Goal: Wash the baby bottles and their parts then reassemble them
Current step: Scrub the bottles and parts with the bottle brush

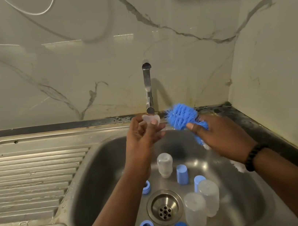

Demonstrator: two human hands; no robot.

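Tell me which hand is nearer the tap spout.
Left. The left hand, pinching a clear teat, is right under the tap spout. The right hand, gripping the blue brush, is off to the spout's right and lower.

1. Both forearms are reaching forward, with the hands raised side by side and apart.
2. The left hand [143, 132] is pinching a small clear teat [151, 119] at its fingertips, palm facing the viewer.
3. The right hand [222, 137] is gripping a blue brush [182, 116], thumb lying along it; a dark band is circling the wrist.
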